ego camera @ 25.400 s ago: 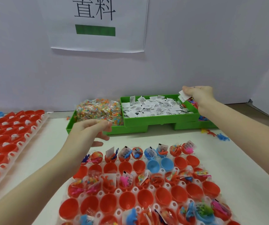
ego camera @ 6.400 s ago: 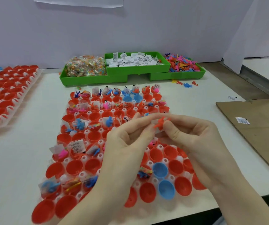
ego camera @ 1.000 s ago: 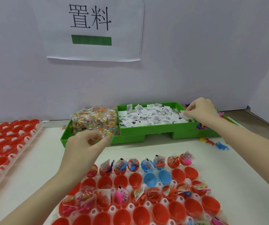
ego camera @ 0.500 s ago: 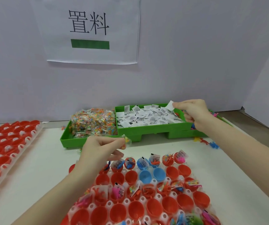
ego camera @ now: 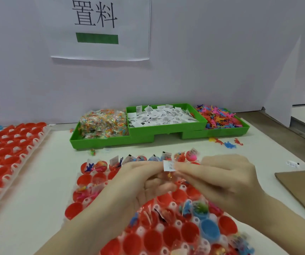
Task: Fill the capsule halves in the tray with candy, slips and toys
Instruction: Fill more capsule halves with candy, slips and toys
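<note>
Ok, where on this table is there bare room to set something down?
Bare tabletop lies between the left capsule tray and the middle capsule tray. Another patch sits right of the hands, before the cardboard. The strip fronting the green bins is narrow, with stray toys at its right end.

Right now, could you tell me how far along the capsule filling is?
The far row of capsule halves already holds slips and toys. In hand: both hands meet over the tray, the right hand pinching a paper slip, the left hand apparently holding a candy. Still empty: several red halves near the front.
</note>
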Demonstrator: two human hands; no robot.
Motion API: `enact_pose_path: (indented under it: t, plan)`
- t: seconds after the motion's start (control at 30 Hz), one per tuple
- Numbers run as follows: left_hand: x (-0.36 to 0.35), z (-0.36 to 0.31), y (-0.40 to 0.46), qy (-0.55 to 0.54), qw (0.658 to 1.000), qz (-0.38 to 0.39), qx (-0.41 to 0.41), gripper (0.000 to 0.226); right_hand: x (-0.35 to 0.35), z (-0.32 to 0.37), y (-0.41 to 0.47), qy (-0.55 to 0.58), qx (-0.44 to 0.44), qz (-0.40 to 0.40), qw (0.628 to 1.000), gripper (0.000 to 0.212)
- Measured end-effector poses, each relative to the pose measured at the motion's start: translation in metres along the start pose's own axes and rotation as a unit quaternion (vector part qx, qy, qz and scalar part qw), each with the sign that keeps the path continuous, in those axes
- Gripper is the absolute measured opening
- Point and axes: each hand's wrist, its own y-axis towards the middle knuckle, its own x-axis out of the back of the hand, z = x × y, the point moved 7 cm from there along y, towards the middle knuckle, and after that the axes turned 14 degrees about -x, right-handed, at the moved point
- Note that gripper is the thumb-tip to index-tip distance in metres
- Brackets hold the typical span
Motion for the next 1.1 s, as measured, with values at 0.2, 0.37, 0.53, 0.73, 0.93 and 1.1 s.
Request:
enact_pose_path:
  t: [0.2,0.37,0.53,0.73,0.93,1.1]
  plan:
    - [-0.025,0.002,-0.033,0.005,0.998,0.058,-0.024,0.032,0.016,0.016,-0.026,-0.041,-0.003,0.064,0.997,0.018]
    - [-0.033,0.001,-0.059,0.109,0.985,0.074,-0.108,0.017,0.032,0.02,-0.043,0.12,-0.128,0.101,0.979,0.02]
    - [-0.04,0.007,-0.078,0.203,0.965,0.051,-0.158,0.012,0.035,0.006,-0.074,0.328,-0.329,0.137,0.875,0.031]
    - [-0.053,0.024,-0.097,0.205,0.964,0.055,-0.157,0.012,0.044,0.016,-0.094,0.298,-0.342,0.141,0.88,0.034]
    - [-0.063,0.019,-0.107,0.198,0.963,0.063,-0.172,0.016,0.061,0.014,-0.093,0.334,-0.387,0.072,0.857,0.023]
    - [-0.07,0.018,-0.112,0.143,0.972,0.088,-0.163,0.01,0.062,0.018,-0.089,0.309,-0.377,0.081,0.869,0.02]
